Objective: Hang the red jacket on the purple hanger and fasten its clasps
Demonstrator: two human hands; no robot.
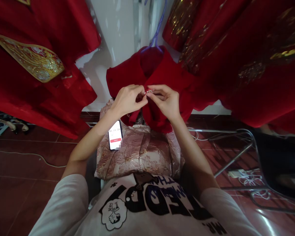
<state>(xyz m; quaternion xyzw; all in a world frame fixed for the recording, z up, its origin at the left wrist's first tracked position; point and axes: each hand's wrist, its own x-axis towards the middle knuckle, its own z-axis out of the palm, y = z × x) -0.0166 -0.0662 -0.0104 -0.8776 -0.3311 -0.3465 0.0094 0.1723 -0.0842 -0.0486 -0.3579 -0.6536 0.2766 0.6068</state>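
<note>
A small red and silvery fastening point(148, 91) sits between my two hands, in front of a red garment point(127, 73) that hangs on a purple hanger point(154, 41). My left hand point(131, 98) pinches its left side with thumb and forefinger. From the right, my right hand point(166, 100) pinches the other side, its fingertips almost touching those of my left. Pink brocade fabric point(142, 150) lies across my lap, below the red garment. On the fabric's left part rests a phone point(115, 135) with a lit timer screen.
Red garments with gold decoration hang at the left point(71, 95) and right point(218, 82). A black chair point(277, 157) with metal legs stands at the right, near white cables point(250, 178). Another cable point(46, 160) crosses the tiled floor at left.
</note>
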